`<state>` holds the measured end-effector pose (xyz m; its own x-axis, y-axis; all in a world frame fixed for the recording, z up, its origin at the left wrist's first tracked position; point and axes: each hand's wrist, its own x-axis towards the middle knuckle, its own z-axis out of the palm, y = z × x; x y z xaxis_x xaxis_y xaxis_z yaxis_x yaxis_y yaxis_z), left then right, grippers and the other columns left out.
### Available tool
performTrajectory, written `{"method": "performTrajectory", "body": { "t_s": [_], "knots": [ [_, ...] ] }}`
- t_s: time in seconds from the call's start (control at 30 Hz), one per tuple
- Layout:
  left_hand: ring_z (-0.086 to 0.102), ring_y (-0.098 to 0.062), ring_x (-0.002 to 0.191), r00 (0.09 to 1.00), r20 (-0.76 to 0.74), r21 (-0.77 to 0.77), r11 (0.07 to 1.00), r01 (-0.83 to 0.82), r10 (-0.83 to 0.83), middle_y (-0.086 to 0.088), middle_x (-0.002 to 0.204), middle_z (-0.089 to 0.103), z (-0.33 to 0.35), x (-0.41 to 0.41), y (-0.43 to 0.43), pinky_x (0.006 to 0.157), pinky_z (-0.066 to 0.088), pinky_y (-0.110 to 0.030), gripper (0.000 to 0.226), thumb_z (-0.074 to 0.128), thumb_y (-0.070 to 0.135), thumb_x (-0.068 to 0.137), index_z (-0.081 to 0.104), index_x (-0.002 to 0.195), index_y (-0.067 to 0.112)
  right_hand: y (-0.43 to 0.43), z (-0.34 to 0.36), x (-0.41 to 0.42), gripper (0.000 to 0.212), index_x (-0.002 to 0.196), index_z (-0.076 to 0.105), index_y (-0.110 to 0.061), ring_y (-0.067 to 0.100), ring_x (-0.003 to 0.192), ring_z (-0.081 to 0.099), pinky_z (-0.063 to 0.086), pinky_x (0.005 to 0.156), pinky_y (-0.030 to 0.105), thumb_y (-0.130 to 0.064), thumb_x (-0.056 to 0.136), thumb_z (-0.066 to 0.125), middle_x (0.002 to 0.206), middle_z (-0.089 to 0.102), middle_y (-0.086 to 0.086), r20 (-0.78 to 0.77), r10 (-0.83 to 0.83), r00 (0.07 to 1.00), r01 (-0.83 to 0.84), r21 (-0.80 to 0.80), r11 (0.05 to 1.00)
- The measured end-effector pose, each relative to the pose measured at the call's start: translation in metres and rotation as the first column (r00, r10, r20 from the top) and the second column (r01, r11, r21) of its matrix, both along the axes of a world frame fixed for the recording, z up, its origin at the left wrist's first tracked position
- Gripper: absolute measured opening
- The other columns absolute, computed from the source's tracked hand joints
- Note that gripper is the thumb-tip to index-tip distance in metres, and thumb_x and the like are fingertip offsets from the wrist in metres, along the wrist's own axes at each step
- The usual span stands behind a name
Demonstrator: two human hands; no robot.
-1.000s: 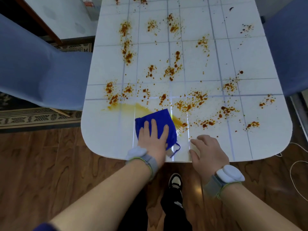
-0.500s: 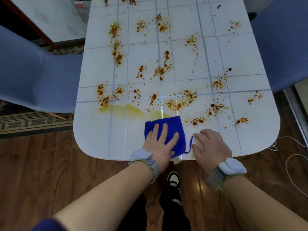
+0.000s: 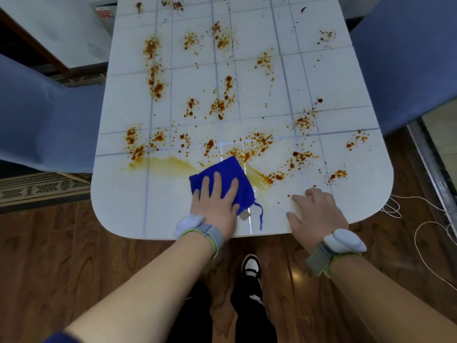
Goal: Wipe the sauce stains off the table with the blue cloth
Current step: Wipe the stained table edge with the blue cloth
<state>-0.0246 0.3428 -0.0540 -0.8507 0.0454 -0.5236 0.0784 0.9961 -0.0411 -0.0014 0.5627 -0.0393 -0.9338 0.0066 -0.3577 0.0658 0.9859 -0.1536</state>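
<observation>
The blue cloth (image 3: 227, 174) lies folded on the white tiled table (image 3: 128, 199) near its front edge. My left hand (image 3: 214, 201) presses flat on the cloth, fingers spread. A loose thread and a tag hang from the cloth's near corner. My right hand (image 3: 316, 211) rests on the bare tabletop just right of the cloth, fingers loosely curled, holding nothing. Orange-brown sauce stains (image 3: 222, 105) are scattered over most of the table. A yellow wet smear (image 3: 170, 163) runs left from the cloth, and a shorter one (image 3: 259, 178) lies to its right.
Blue chairs stand on both sides, one on the left (image 3: 37, 120) and one on the right (image 3: 405, 65). The floor below is dark wood, with a patterned rug (image 3: 42, 189) at left and white cables (image 3: 420, 224) at right. My shoe (image 3: 251, 266) shows under the table edge.
The cloth under my left hand slid right and back left along the front of the table, leaving a smear to its right. My right hand stayed beside it.
</observation>
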Motion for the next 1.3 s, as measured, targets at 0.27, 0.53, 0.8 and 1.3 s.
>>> {"method": "performTrajectory", "body": {
  "t_s": [0.27, 0.53, 0.8, 1.3],
  "knots": [
    [-0.009, -0.031, 0.149, 0.957, -0.034, 0.131, 0.948, 0.290, -0.288, -0.001, 0.163, -0.013, -0.010, 0.000, 0.027, 0.119, 0.006, -0.048, 0.064, 0.032, 0.052, 0.101, -0.004, 0.153, 0.042, 0.017, -0.001, -0.001, 0.047, 0.131, 0.047, -0.031, 0.023, 0.120, 0.036, 0.045, 0.082, 0.034, -0.054, 0.090, 0.046, 0.136, 0.040, 0.000, 0.016, -0.080, 0.997, 0.078, 0.081, 0.994],
    [-0.008, -0.034, 0.149, 0.927, -0.029, 0.196, 0.908, 0.372, -0.374, -0.001, 0.164, -0.009, -0.011, 0.012, 0.066, 0.118, 0.008, -0.054, 0.064, 0.037, 0.047, 0.100, 0.002, 0.153, 0.041, 0.028, 0.000, -0.004, 0.043, 0.130, 0.047, -0.035, 0.022, 0.120, 0.034, 0.045, 0.079, 0.032, -0.055, 0.092, 0.044, 0.133, 0.040, 0.000, 0.053, -0.115, 0.992, 0.109, 0.096, 0.989],
    [-0.016, -0.034, 0.147, 0.991, 0.036, 0.117, 0.986, 0.121, -0.126, -0.001, 0.162, -0.019, 0.000, -0.004, 0.073, 0.119, 0.004, -0.054, 0.061, 0.027, 0.046, 0.103, -0.008, 0.153, 0.038, 0.027, -0.005, -0.001, 0.048, 0.143, 0.035, -0.032, 0.024, 0.117, 0.035, 0.038, 0.090, 0.028, -0.047, 0.098, 0.036, 0.137, 0.038, 0.002, 0.054, -0.067, 0.996, 0.063, 0.081, 0.995],
    [-0.013, -0.029, 0.148, 0.908, -0.026, 0.187, 0.891, 0.415, -0.417, 0.003, 0.163, -0.016, -0.006, -0.018, 0.076, 0.119, 0.002, -0.051, 0.062, 0.030, 0.050, 0.102, -0.004, 0.153, 0.042, 0.041, 0.015, -0.021, 0.039, 0.131, 0.050, -0.027, 0.021, 0.124, 0.038, 0.043, 0.092, 0.034, -0.042, 0.096, 0.044, 0.136, 0.042, 0.002, 0.106, -0.205, 0.973, 0.207, -0.004, 0.978]
  ]
}}
